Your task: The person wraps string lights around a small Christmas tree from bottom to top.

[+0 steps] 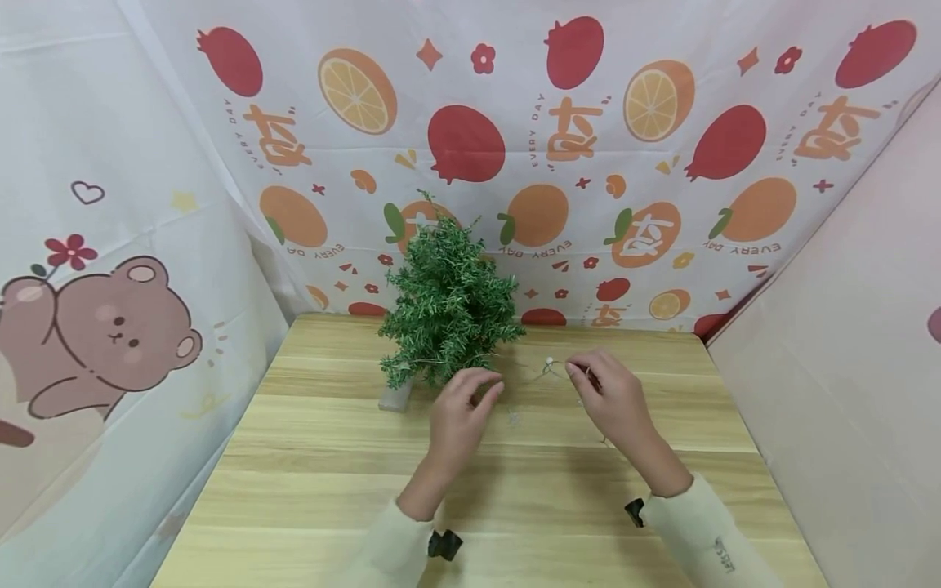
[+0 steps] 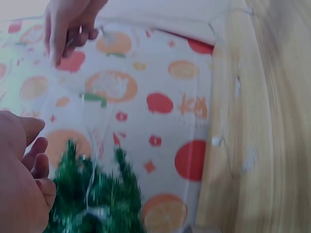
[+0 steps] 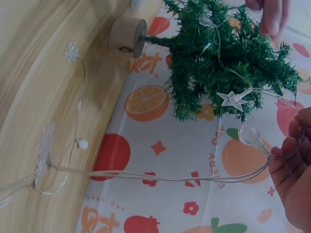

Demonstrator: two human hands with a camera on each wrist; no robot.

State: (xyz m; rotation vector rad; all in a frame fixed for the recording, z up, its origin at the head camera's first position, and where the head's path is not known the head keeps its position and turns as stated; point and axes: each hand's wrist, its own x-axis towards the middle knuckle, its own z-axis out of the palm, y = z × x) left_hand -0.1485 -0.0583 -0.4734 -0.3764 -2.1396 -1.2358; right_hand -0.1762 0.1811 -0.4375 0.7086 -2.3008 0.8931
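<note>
A small green artificial tree (image 1: 448, 302) stands at the back of the table. My right hand (image 1: 613, 400) is to the right of it, thumb and fingers curled round the thin clear wire of a string of lights (image 3: 214, 178). Beside those fingers hang a clear star-shaped light (image 3: 233, 100) and a clear round light (image 3: 250, 133). Part of the wire runs onto the tree's branches. Just in front of the tree is my left hand (image 1: 459, 412), its fingers loosely bent and apart from the thumb. I see nothing held in it.
More of the string, with a snowflake-like light (image 3: 71, 52), lies on the wooden table (image 1: 323, 474). The tree has a round wooden base (image 3: 127, 37). A fruit-print cloth (image 1: 470, 73) hangs behind, with a bear-print cloth (image 1: 125, 327) at the left.
</note>
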